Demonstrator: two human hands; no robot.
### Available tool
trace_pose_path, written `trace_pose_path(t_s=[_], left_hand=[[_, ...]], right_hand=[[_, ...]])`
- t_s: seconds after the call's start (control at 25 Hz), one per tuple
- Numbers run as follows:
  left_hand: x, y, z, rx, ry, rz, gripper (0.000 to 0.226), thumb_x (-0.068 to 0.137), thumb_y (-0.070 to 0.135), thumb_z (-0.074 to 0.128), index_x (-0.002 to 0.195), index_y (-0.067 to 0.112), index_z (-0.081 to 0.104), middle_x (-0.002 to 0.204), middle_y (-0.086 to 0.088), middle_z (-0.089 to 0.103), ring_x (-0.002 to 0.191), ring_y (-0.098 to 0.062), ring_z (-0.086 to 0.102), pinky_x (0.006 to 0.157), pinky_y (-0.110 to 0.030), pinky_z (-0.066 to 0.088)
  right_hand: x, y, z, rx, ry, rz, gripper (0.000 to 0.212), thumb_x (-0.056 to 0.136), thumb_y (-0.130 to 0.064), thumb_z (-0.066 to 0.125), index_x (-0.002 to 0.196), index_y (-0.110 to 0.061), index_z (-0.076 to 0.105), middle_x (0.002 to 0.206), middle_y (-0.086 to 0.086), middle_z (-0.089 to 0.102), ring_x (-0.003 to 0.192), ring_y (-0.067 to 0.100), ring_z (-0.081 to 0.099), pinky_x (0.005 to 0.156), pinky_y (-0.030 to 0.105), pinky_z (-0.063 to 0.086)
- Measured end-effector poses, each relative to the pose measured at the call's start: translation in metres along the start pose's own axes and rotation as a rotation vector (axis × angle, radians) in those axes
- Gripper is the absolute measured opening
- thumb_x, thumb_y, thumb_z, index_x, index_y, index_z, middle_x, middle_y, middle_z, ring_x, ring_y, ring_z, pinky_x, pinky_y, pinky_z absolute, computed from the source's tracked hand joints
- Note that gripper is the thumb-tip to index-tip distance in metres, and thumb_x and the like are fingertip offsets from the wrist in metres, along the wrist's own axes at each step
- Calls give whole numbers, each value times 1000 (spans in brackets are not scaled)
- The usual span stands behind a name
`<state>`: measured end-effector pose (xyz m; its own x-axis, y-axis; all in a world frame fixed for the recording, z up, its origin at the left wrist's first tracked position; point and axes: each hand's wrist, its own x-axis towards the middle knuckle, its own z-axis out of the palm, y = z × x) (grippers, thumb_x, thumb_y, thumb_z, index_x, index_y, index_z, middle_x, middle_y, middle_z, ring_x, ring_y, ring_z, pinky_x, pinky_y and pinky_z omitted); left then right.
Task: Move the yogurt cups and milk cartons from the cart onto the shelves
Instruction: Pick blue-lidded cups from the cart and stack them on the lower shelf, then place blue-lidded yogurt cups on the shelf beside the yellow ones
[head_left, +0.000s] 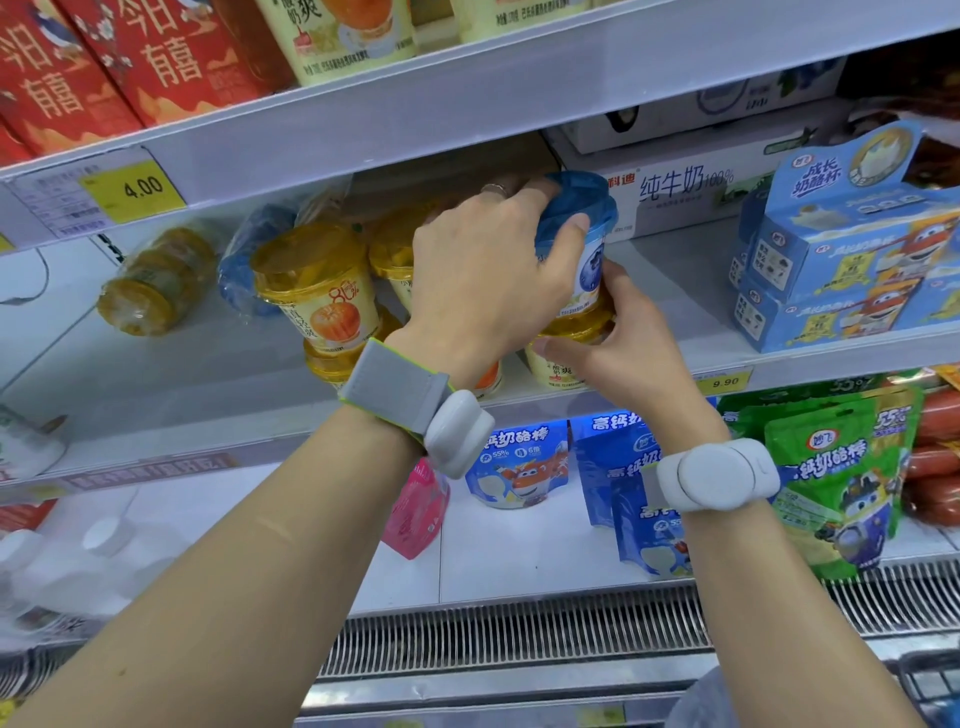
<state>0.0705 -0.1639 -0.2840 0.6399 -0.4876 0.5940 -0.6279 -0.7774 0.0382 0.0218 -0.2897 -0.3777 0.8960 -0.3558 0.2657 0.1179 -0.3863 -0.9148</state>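
Note:
A blue-lidded blueberry yogurt cup (589, 244) stands on top of a yellow-lidded yogurt cup (566, 358) at the front of the middle shelf (779, 358). My left hand (488, 280) grips the blue cup from above and from the left, thumb on its lid edge. My right hand (618, 332) holds the stack from the right, fingers around the lower yellow cup and the blue cup's base. More yellow-lidded orange yogurt cups (322, 291) stand stacked to the left, partly hidden by my left hand.
White milk cartons (685, 192) lie behind the cups. Blue cheese-cup boxes (841, 270) stand at the right of the shelf. Wrapped yellow cup packs (156, 280) lie at the left. Cheese-stick bags (519, 462) stand on the shelf below. A cart corner (930, 680) shows at bottom right.

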Motion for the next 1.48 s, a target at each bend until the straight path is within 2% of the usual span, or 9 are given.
trace_pose_path(t_s=[0.16,0.36,0.56,0.8,0.96,1.08,1.24,1.36,1.48], left_hand=[[0,-4,2,19,5,25,50,100,56,36,135,32,62,119,3,71,101,-19,67,76,-33,51],[0,-4,4,44,11,34,49,102,54,35,136,31,62,117,2,72,99,-19,68,73,-31,48],[-1,-5,7,65,-15,40,46,101,50,36,133,29,62,120,0,68,98,-26,68,75,-35,46],[2,-3,-5,10,-103,53,46,103,47,39,139,25,57,130,-4,65,112,-30,64,88,-39,49],[4,-10,-24,-114,-233,69,48,103,39,43,147,20,48,137,-8,60,122,-32,57,98,-41,49],[-9,-9,-43,-151,-143,165,48,96,26,52,143,13,51,135,-10,61,122,-32,55,102,-45,47],[-38,16,-69,-296,-37,274,44,90,15,57,134,7,58,132,-11,62,123,-30,54,103,-43,48],[-60,50,-78,-347,-160,369,45,92,17,53,137,12,55,132,-8,60,122,-29,53,98,-45,48],[-73,79,-86,-333,-366,469,46,95,20,50,141,15,51,134,-8,58,122,-29,51,99,-45,45]], right_hand=[[-1,0,1,33,16,11,69,73,-25,86,128,-37,46,118,-14,63,103,-2,61,77,11,47],[-5,-4,-1,49,14,41,68,75,-21,85,127,-38,45,114,-19,63,102,-5,61,77,8,48],[-5,-7,2,62,18,105,72,72,-17,87,134,-23,52,118,-8,68,104,4,65,85,22,54],[-2,-26,-8,-84,-71,187,64,77,-20,84,132,-18,51,117,-3,66,97,6,63,78,23,48],[-3,-43,-11,-257,-138,262,72,80,-29,83,140,-22,43,132,2,62,119,23,60,98,37,49],[-11,-68,-32,-447,-244,233,81,83,-38,80,148,-19,36,141,4,56,124,23,57,93,28,43],[-27,-102,-87,-827,-360,195,63,88,-42,73,138,-9,54,137,9,61,121,27,59,91,31,47],[-47,-127,-134,-997,-373,214,59,92,-44,68,136,-5,58,138,11,61,124,29,58,104,40,45],[-74,-147,-177,-1064,-318,233,62,92,-45,68,138,-4,58,138,12,61,121,27,60,102,39,46]])
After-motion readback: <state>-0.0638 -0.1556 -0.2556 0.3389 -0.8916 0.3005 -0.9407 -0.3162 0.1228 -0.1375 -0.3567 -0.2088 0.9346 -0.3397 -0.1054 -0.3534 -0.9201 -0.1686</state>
